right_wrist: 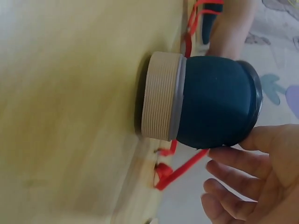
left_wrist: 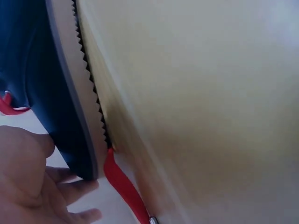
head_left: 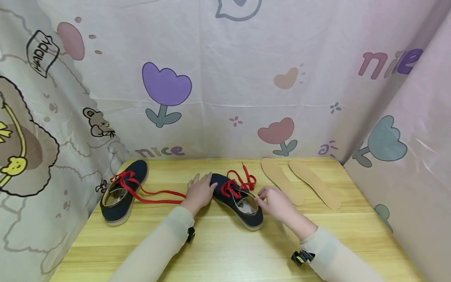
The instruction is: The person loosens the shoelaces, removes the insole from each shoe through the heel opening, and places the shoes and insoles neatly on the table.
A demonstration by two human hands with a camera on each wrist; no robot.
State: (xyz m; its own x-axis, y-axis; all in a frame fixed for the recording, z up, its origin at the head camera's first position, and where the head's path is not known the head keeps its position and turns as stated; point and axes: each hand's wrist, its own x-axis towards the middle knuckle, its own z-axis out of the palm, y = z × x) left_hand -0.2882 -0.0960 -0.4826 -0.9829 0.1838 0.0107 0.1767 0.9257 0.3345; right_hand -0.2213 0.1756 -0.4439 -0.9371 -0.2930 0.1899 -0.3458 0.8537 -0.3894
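A dark blue canvas shoe with red laces sits at mid-table, toe turned away to the left. My left hand holds it at the toe; the left wrist view shows thumb and fingers on either side of the toe. At the opening's right edge, my right hand pinches the collar between thumb and index finger. The right wrist view shows the heel with the other fingers loosely bent below. Beyond the collar, the red lace lies bunched on the table.
A matching shoe stands at the table's left edge, its long red laces trailing to my left hand. Two tan insoles, one nearer and one farther right, lie at the back right. A printed curtain hangs behind.
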